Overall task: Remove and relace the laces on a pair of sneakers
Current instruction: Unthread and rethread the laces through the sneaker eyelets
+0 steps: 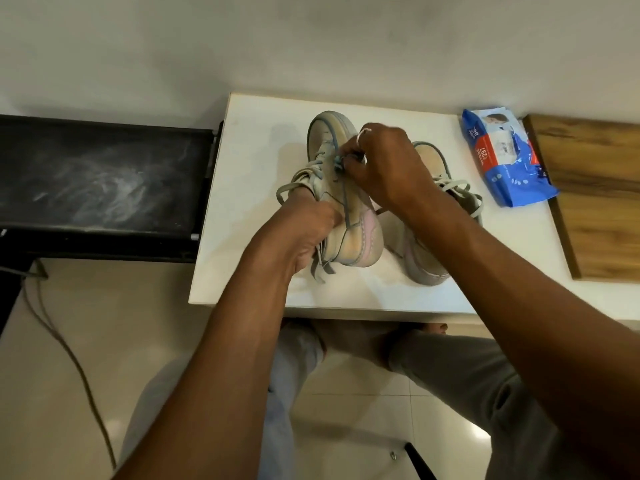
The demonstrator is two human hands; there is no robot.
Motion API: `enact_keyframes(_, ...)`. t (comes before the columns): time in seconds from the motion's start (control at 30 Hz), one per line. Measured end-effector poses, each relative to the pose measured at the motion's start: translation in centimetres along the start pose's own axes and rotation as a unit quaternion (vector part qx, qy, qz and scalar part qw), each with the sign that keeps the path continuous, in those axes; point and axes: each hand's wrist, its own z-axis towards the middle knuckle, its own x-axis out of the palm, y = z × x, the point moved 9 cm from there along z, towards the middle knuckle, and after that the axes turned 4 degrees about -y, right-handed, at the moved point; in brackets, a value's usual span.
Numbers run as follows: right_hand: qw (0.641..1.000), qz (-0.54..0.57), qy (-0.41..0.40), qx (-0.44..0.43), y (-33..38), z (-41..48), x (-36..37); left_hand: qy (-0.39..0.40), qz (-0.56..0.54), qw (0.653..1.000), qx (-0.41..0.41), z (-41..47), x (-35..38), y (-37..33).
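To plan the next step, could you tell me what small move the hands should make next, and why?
Probably the right hand should pull the lace it pinches out through its eyelet while the left hand steadies the sneaker. The lace looks still threaded there, and loose lengths already hang below the left hand.

Light grey trousers (467,375) are worn, a bit creased at the knees. What looks like a thin pale band (361,135) is seen on a right hand (388,168) finger, fwiw.
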Motion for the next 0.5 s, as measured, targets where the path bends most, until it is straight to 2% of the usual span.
enact_keyframes(0.23, 0.999, -0.043, 0.001, 0.001, -0.2, 3.6, 0.5, -0.01, 0.012, 1.0, 0.001, 0.5, 0.2, 0.4)
enact_keyframes(0.43, 0.995, -0.012, 0.052, -0.089, 1.5, 0.7, 0.5, -0.018, -0.023, 1.0, -0.006, 0.7, 0.2, 0.6)
enact_keyframes(0.5, 0.992, -0.011, 0.078, -0.095, 1.6, -0.7, 0.2, -0.01, -0.032, 0.999, 0.001, 0.8, 0.4, 0.5)
